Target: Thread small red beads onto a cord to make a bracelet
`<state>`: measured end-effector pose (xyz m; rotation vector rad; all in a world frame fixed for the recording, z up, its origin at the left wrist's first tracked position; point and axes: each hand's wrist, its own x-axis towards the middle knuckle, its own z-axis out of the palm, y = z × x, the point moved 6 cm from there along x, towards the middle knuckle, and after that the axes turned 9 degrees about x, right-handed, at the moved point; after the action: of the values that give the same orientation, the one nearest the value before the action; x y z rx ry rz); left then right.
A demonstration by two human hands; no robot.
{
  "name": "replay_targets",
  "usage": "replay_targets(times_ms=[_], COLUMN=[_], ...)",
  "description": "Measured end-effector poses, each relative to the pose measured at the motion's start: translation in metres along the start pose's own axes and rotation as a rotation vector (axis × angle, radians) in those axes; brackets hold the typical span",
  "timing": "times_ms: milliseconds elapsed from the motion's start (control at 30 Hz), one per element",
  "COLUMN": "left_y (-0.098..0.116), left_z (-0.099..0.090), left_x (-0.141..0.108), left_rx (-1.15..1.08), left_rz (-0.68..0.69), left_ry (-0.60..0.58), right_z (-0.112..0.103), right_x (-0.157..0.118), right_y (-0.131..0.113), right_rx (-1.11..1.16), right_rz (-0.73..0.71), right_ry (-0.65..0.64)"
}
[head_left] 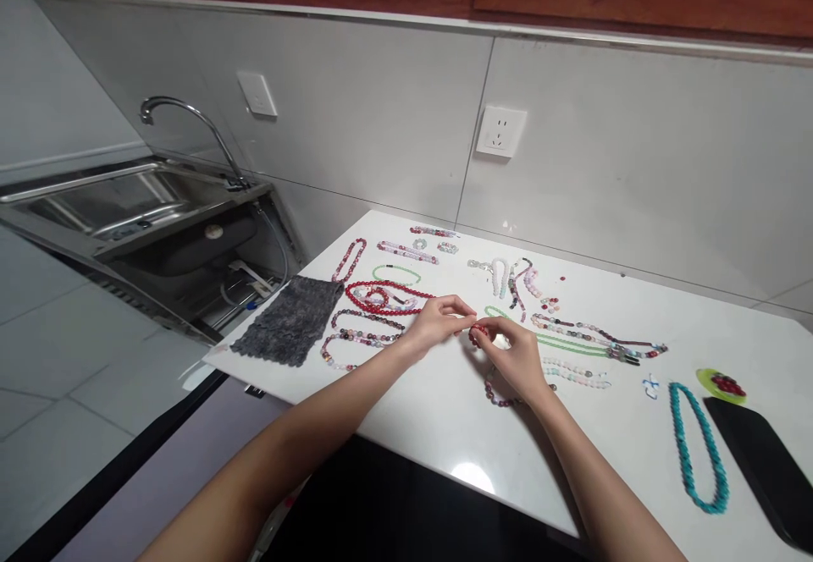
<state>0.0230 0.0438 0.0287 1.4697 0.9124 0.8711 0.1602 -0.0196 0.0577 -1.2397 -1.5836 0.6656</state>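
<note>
Red beads (478, 336): tucked under the right hand's fingers, right by the left
Right hand (513, 357): pinching the beads
Left hand (443, 322): fingertips nearly closed, grip unclear

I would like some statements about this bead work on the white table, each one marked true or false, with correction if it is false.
1. The right hand holds small round red beads. True.
2. The dark grey textured cloth lies at the right end of the white table. False: the cloth is at its left end.
3. The turquoise bead necklace lies beside a flat black object. True.
4. The small yellow-green dish is empty. False: the dish holds dark red beads.
</note>
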Motion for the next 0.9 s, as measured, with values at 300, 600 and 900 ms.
replay_targets(times_ms=[300, 600, 900], left_y=[0.004, 0.017, 0.024], left_z=[-0.001, -0.001, -0.002], left_x=[0.000, -0.008, -0.009], left_rx=[0.067, 0.198, 0.207], left_rz=[0.109, 0.282, 0.436], left_ry=[0.077, 0.192, 0.184], right_z=[-0.001, 0.000, 0.004], right_x=[-0.001, -0.001, -0.001], right_y=[-0.003, 0.002, 0.007], right_rx=[0.062, 0.210, 0.610], right_rz=[0.014, 0.094, 0.364], right_ry=[0.001, 0.007, -0.115])
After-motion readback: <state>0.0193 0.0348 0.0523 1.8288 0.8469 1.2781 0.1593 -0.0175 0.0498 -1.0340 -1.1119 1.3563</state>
